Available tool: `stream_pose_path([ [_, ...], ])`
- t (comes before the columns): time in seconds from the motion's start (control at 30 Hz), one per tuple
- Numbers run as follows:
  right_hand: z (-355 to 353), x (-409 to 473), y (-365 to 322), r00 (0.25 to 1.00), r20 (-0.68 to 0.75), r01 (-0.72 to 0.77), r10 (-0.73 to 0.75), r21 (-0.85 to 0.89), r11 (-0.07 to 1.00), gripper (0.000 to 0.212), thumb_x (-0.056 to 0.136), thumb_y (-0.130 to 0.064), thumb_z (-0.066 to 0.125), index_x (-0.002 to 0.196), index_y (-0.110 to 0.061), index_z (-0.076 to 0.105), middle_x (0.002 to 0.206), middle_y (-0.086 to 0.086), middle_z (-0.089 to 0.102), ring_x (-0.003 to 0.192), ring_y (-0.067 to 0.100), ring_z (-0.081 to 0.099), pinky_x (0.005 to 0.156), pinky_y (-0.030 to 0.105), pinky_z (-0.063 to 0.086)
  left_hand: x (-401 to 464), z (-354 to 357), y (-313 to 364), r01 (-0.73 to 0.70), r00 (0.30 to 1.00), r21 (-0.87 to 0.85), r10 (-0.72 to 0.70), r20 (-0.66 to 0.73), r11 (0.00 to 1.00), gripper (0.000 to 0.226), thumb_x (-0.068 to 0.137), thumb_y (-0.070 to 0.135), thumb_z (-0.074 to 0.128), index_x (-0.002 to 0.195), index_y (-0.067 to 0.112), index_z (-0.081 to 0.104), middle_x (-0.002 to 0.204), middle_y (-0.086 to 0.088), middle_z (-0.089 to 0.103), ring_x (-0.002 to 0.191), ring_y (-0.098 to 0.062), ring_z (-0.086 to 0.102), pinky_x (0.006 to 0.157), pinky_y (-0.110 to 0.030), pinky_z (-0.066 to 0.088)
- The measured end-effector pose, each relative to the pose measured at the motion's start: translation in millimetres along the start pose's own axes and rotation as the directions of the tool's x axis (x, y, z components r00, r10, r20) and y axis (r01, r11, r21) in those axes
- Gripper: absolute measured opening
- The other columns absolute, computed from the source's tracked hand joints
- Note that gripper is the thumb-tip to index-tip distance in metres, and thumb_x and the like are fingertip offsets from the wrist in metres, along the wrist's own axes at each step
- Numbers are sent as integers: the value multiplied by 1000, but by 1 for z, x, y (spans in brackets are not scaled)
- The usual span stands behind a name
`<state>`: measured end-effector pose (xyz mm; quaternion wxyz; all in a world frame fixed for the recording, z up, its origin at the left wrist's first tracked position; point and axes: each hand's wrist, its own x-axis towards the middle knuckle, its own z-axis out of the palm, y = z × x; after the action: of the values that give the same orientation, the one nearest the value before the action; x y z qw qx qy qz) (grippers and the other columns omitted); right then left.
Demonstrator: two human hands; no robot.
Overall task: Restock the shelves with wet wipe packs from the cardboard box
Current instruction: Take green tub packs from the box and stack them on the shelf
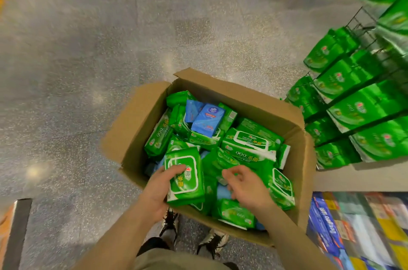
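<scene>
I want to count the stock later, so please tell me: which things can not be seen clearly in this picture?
- Bottom of the cardboard box, head view: the heaped green packs hide how many lie beneath.
- Right hand: its curled fingers hover over the packs; whether they touch one is unclear.
- Print on the pack in the left hand: partly covered by the fingers.
- Shelf packs at right: blurred, and cut off by the frame edge.

Wet wipe packs [249,146] lie in the cardboard box [305,172] on the floor [88,60]; shelves [362,97] stand right of it.
</scene>
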<state>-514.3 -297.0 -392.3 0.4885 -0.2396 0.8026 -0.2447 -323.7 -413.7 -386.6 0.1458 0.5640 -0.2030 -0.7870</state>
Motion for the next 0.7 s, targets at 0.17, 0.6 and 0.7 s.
stream_pose_path([
  [0.17, 17, 48, 0, 971, -198, 51, -133, -372, 927, 65, 88, -39, 76, 143, -17, 48, 136, 7, 52, 129, 25, 49, 107, 37, 43, 11, -32, 29, 25, 999, -64, -26, -21, 998, 34, 89, 26, 65, 120, 12, 66, 108, -16, 74, 93, -33, 73, 74, -43, 60],
  [0.6, 44, 86, -1, 985, -172, -122, 7, -666, 736, 92, 75, -55, 77, 151, -32, 30, 139, 7, 31, 130, 30, 30, 106, 44, 31, 25, -63, 50, 152, 987, 58, -155, 53, 987, 42, 92, 37, 62, 125, 11, 65, 116, -16, 71, 108, -34, 69, 101, -55, 48],
  [0.7, 44, 75, -2, 975, -184, -35, -128, -689, 724, 76, 73, -49, 80, 139, -36, 46, 125, 3, 37, 120, 27, 34, 96, 41, 32, 29, -60, 52, 187, 980, 60, -190, 57, 980, 41, 95, 43, 57, 123, 14, 68, 116, -14, 72, 108, -32, 69, 104, -54, 47],
])
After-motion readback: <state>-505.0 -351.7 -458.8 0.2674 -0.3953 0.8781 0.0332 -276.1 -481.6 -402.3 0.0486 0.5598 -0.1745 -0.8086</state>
